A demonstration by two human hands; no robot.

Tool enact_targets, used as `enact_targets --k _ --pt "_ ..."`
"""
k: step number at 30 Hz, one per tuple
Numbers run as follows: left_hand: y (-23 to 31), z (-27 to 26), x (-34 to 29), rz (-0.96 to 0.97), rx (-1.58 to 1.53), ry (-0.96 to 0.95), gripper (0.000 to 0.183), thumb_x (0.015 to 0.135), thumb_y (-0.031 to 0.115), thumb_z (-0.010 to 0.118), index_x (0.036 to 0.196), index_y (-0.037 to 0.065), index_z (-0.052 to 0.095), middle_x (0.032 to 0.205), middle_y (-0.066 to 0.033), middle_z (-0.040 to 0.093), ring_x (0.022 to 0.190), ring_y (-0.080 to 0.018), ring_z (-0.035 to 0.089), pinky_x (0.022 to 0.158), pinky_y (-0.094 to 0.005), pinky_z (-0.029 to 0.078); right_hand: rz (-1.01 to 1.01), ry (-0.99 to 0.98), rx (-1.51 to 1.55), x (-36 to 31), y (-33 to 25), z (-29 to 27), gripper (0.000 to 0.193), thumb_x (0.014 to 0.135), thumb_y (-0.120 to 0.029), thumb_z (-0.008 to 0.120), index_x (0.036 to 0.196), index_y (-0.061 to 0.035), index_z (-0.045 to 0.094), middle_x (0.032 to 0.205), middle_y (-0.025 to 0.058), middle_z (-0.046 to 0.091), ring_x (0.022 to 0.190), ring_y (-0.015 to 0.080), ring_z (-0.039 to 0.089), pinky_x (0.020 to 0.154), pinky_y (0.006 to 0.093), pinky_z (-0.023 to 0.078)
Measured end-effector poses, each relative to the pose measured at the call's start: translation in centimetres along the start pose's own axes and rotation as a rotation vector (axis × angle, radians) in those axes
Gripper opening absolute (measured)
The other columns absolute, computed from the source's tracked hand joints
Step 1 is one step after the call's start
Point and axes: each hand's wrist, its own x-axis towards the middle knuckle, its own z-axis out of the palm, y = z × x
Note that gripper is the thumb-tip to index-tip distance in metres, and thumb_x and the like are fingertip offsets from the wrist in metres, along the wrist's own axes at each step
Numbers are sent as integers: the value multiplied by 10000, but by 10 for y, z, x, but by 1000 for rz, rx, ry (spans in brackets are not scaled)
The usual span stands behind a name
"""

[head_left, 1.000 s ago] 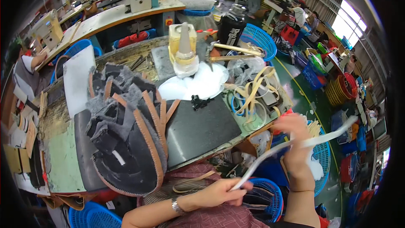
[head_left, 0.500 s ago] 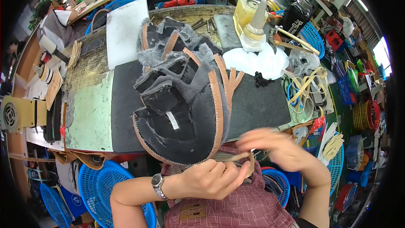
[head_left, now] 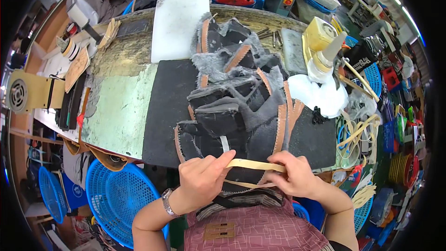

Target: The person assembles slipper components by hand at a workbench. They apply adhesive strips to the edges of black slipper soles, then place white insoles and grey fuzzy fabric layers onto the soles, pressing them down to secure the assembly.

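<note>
The tan strip (head_left: 254, 164) now lies short and nearly level between my two hands at the near edge of the tabletop (head_left: 118, 111), just over the front of the dark shoe-upper pile (head_left: 237, 107). A second ago it was a long pale band flung out to my right, off the tabletop, with my right arm stretched after it; half a second ago I had drawn it in close to my body. So I judge the strip has been gathered and brought to the work, ready to be laid along the edge of the front piece.

Its long axis runs left to right, parallel to the near edge, dipping slightly toward my right. A second thin run of it loops back underneath, from my right hand toward my left, so it appears doubled.

My left hand (head_left: 202, 179) pinches the left end between thumb and forefinger, the other fingers curled. My right hand (head_left: 295, 176) lies over the right end, fingers closed down on it; the exact pinch there is hidden.

Outward: the black mat (head_left: 167, 111) under the pile, a white board (head_left: 179, 18) toward the far edge, a yellowish glue pot (head_left: 320, 42) on white cloth toward the far right, and blue baskets (head_left: 114, 195) below the near left edge.
</note>
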Motion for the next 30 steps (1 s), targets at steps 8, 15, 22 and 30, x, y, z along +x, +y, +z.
enact_targets --k 8,15,22,30 --pt "-8 -33 33 -691 -906 -612 167 823 123 606 744 -2 684 551 8 573 495 -15 464 434 -217 328 106 -162 413 0 6 2 103 871 -92 570 949 -31 596 702 63 624 598 210 637 525 295 498" --pt "-38 -27 35 -875 -1256 -627 237 864 191 609 712 21 674 571 33 558 465 10 347 424 -180 213 -117 -104 654 0 3 -1 126 857 -96 619 897 14 664 1192 186 530 832 171 640 689 304 516" --pt "-17 4 18 -202 -169 71 293 690 82 727 961 32 628 932 -92 622 946 -280 579 857 -372 444 -151 206 711 -19 -12 -63 340 902 -236 539 761 48 661 726 156 655 688 237 640 631 316 510" --pt "-53 12 16 -191 -161 202 277 703 -6 712 898 42 522 953 -109 587 901 -242 573 805 -328 451 -93 -31 -171 30 -44 -90 115 802 -175 642 822 -68 680 773 62 679 637 177 641 517 276 489"
